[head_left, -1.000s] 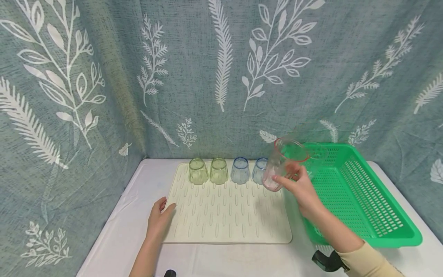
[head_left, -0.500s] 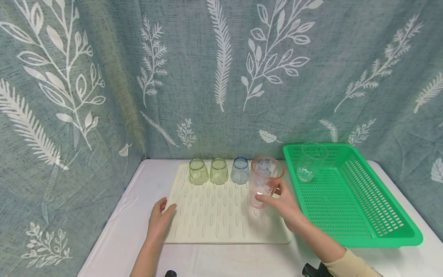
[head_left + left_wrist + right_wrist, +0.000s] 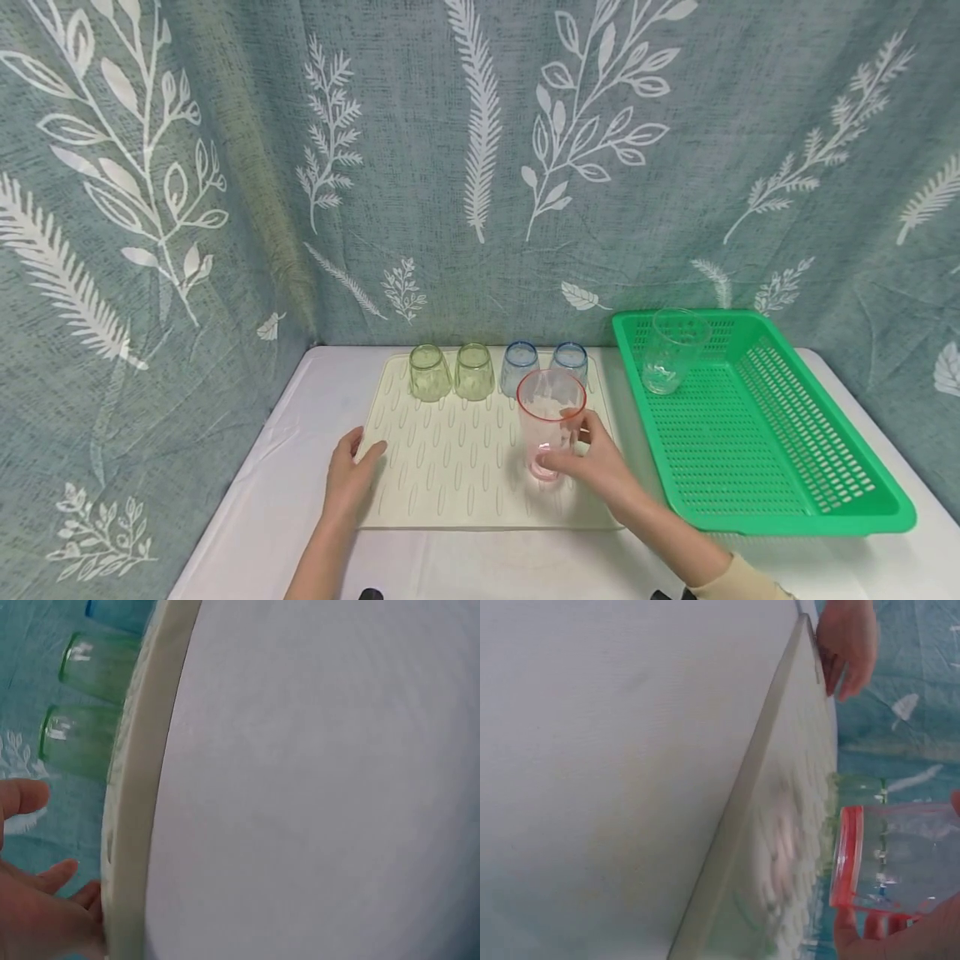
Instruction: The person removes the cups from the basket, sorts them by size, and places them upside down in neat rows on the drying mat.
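My right hand (image 3: 600,471) holds a tall clear glass (image 3: 534,429) with a red rim and pinkish base, fingers round its lower part. It is upright over the right half of the cream ribbed mat (image 3: 435,467); the right wrist view shows a small gap beneath its red base (image 3: 846,855). At the mat's left edge rests my left hand (image 3: 349,477), thumb over the border and fingers loosely bent beside it. Along the back of the mat stand two green tumblers (image 3: 430,375) and two blue tumblers (image 3: 519,362), partly hidden behind the tall glass.
A green perforated basket (image 3: 795,500) stands on the white table to the right of the mat. One tall clear glass (image 3: 671,358) sits in its back left corner. Behind the table hangs a blue-green leaf-patterned curtain (image 3: 420,167).
My right hand has carried the red-rimmed glass from beside the basket's back left, leftward, nearer and down over the mat. My left hand stays almost in place.
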{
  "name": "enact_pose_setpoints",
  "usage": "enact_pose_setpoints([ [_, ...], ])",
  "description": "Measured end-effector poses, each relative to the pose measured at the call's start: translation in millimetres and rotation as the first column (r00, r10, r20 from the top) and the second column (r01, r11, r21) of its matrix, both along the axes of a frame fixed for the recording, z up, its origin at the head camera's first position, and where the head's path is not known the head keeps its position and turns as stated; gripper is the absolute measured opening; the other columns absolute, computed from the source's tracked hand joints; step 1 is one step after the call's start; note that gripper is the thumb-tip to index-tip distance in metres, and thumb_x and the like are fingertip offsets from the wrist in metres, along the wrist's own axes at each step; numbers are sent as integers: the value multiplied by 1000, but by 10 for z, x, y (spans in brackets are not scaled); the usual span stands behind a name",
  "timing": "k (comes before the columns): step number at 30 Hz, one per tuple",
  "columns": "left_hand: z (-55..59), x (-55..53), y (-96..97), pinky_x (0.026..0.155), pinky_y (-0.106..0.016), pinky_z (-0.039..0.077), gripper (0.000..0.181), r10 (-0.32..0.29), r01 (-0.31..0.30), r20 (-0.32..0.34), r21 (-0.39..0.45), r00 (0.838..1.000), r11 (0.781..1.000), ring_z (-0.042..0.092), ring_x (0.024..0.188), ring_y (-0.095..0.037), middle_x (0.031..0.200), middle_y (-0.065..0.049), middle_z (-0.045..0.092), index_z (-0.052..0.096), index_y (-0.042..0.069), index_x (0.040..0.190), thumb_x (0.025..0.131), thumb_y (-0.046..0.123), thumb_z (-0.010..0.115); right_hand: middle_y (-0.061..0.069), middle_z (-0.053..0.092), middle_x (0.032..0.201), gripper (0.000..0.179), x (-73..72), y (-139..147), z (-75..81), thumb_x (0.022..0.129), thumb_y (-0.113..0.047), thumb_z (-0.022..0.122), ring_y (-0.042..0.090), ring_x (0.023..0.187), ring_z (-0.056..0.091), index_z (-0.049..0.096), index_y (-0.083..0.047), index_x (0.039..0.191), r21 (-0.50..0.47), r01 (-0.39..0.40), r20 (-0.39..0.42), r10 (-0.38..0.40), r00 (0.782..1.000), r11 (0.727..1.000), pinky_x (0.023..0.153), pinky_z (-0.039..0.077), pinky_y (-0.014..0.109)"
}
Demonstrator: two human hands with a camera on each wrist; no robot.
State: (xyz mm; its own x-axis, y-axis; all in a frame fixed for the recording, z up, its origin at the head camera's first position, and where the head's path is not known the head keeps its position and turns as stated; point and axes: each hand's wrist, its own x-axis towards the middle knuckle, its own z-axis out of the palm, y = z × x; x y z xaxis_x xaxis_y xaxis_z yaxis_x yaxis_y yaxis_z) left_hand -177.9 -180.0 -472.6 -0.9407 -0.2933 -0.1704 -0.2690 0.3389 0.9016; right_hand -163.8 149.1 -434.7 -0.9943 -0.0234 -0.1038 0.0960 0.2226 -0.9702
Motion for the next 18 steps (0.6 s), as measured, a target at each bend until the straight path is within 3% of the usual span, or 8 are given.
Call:
enact_pose_setpoints([
  [5,114,30,163,112,-63,17,69,-48,46,-46,-54,998,997,17,141,-48,152,-31,22,24,-2,151,96,24,56,14,51,128,61,11,-5,-42,70,-22,86,31,109,54,49,-11,117,-4,-23,0,23,1000,1000,78,51,35],
  [7,159,54,262,113,-58,23,67,-87,86,-94,-20,992,996,26,139,-43,151,-25,30,30,2,150,95,26,60,11,51,129,59,10,-7,-58,69,-21,86,31,111,53,49,-10,114,-5,-25,-4,25,1000,1000,79,51,36],
  [9,212,82,362,111,-52,31,63,-153,163,-154,55,976,985,37,136,-38,148,-20,39,35,5,148,95,27,62,9,52,129,57,5,-11,-76,69,-19,86,30,114,51,50,-10,111,-7,-27,-12,27,1000,1000,81,51,35],
  [11,259,111,454,107,-44,39,59,-227,263,-222,150,948,953,45,131,-32,144,-16,45,40,6,146,95,24,63,8,54,128,56,-2,-17,-87,68,-17,87,29,117,50,51,-10,111,-1,-30,-28,30,999,1000,83,50,35],
  [14,341,163,574,101,-36,45,55,-327,402,-294,250,898,881,49,127,-31,142,-15,48,42,6,144,95,17,63,10,56,122,60,-11,-28,-96,67,-16,87,29,115,51,52,-10,115,24,-45,-53,46,998,999,86,51,37],
  [16,385,197,646,98,-31,46,55,-371,460,-317,282,873,842,49,127,-31,141,-15,48,42,6,144,94,12,63,11,56,120,65,-9,-31,-93,65,-17,88,28,112,53,52,-9,119,54,-60,-74,64,995,997,87,52,39],
  [18,420,222,714,97,-30,47,56,-403,496,-325,294,856,817,48,127,-31,142,-13,48,42,7,145,93,8,63,12,56,117,70,-14,-31,-94,64,-18,89,26,107,54,53,-9,123,94,-72,-92,81,992,993,86,53,40],
])
